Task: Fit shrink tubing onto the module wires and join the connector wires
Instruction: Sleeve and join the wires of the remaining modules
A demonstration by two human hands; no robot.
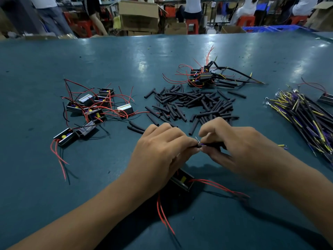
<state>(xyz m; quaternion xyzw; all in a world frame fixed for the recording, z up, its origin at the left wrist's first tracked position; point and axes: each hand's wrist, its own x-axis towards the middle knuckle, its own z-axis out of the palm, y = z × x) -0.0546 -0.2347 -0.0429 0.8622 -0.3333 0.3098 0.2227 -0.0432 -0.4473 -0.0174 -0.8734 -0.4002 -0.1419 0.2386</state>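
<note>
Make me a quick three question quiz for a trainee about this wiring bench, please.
1. True or false: both hands pinch wire ends together above the table.
2. Which pile lies beyond the hands? A. shrink tubing B. screws C. tape rolls
3. Fill in: the module under the left hand has ___ wires.

Key:
1. True: left hand and right hand meet at the wire ends.
2. A, the shrink tubing.
3. Red, on the module.

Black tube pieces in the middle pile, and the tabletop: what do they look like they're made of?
Black tube pieces: seemingly soft matte plastic or rubber, likely shrink tubing; several lie slightly bent and flattened, with little glare.

Tabletop: a smooth teal sheet, perhaps vinyl or rubber matting, semi-gloss; broad soft reflections of ceiling lights show on it. The exact material is open.
</note>
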